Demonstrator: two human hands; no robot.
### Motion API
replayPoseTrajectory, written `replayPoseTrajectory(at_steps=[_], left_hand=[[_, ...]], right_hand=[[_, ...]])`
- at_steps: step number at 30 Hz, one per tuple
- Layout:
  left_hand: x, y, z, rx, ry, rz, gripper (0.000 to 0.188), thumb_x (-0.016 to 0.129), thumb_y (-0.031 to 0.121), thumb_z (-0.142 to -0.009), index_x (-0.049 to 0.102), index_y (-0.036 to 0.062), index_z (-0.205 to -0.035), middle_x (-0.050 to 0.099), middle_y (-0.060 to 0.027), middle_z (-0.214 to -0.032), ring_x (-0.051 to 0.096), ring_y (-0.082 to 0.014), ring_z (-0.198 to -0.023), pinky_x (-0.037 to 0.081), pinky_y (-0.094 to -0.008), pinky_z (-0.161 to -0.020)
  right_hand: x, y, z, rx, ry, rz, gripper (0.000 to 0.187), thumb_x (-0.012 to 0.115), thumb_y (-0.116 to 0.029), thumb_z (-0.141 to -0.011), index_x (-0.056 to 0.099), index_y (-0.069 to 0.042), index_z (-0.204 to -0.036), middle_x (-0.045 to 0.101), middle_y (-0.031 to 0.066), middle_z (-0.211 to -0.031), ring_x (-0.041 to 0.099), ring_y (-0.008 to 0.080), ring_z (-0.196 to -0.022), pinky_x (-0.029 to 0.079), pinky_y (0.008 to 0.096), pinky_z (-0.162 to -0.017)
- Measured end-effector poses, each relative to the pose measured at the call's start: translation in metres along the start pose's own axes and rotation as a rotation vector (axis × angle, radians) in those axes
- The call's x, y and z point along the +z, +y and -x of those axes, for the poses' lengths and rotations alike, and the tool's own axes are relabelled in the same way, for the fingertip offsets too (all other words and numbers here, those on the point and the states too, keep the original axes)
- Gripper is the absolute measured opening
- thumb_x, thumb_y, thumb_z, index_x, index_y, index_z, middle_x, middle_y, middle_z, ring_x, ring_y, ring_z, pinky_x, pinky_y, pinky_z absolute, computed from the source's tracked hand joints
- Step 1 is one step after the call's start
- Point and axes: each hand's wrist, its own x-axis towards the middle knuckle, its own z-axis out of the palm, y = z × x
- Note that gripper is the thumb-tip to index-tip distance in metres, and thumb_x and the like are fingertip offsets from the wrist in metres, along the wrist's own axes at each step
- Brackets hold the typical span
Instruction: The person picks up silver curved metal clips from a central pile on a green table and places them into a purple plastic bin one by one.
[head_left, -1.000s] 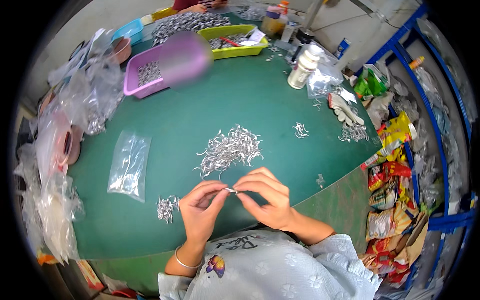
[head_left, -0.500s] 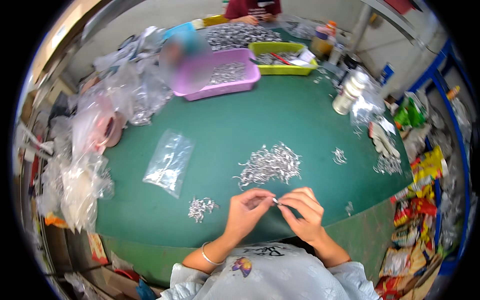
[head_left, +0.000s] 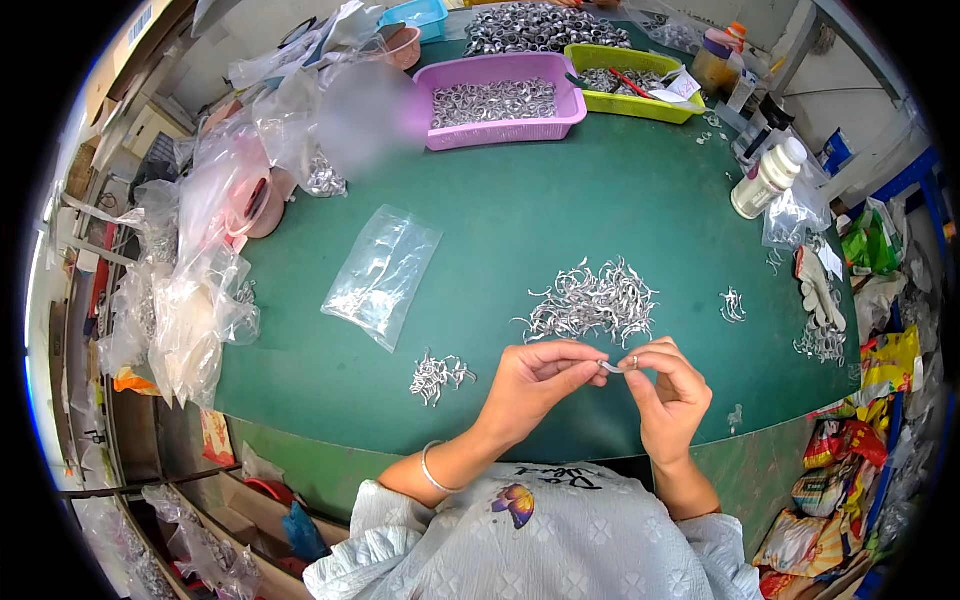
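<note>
A small curved silver metal piece [head_left: 612, 368] is held between my two hands above the near side of the green table. Thumb and fingers of my left hand [head_left: 540, 388] pinch its left end. My right hand [head_left: 672, 395] pinches at its other end, partly covering it. Just beyond my fingertips lies a large loose pile of similar curved metal pieces [head_left: 590, 303]. To the left of my left hand there is a smaller heap [head_left: 438, 377] of such pieces. A clear plastic bag [head_left: 382, 275] with metal pieces inside lies flat farther left.
At the back stand a purple basin [head_left: 500, 133] and a yellow-green basin [head_left: 640, 105], both holding metal parts. A white bottle [head_left: 768, 180] and a glove [head_left: 817, 290] are at the right. Plastic bags [head_left: 190, 320] crowd the left edge. Another small cluster [head_left: 733, 305] lies right of the pile.
My view has shifted, so the table and its things appear farther right and higher. My fingertips are slightly farther apart, and more of the curved metal piece shows between them.
</note>
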Motion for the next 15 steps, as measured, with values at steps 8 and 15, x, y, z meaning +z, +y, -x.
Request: replayPoseTrajectory(at_steps=[8, 15], left_hand=[[0.006, 0.010, -0.003, 0.004, 0.041, -0.007, 0.015, 0.056, -0.007, -0.079, 0.060, -0.0067, -0.093, 0.060, -0.0121, -0.092, 0.059, -0.0166, -0.082, 0.049, -0.0271, -0.076], [-0.003, 0.004, -0.009, 0.019, 0.086, -0.050, 0.012, 0.057, -0.005, -0.080, 0.061, -0.0059, -0.092, 0.060, -0.0098, -0.091, 0.058, -0.0136, -0.082, 0.048, -0.0252, -0.076]], right_hand=[[0.001, 0.000, -0.008, -0.184, -0.014, 0.173, 0.017, 0.064, 0.011, -0.064, 0.059, 0.005, -0.079, 0.061, 0.0126, -0.077, 0.055, 0.0218, -0.070, 0.043, 0.0285, -0.062], [0.009, 0.006, -0.012, -0.237, -0.034, 0.273, 0.019, 0.066, 0.010, -0.060, 0.061, 0.003, -0.076, 0.061, 0.0105, -0.074, 0.055, 0.0227, -0.068, 0.043, 0.0295, -0.062]])
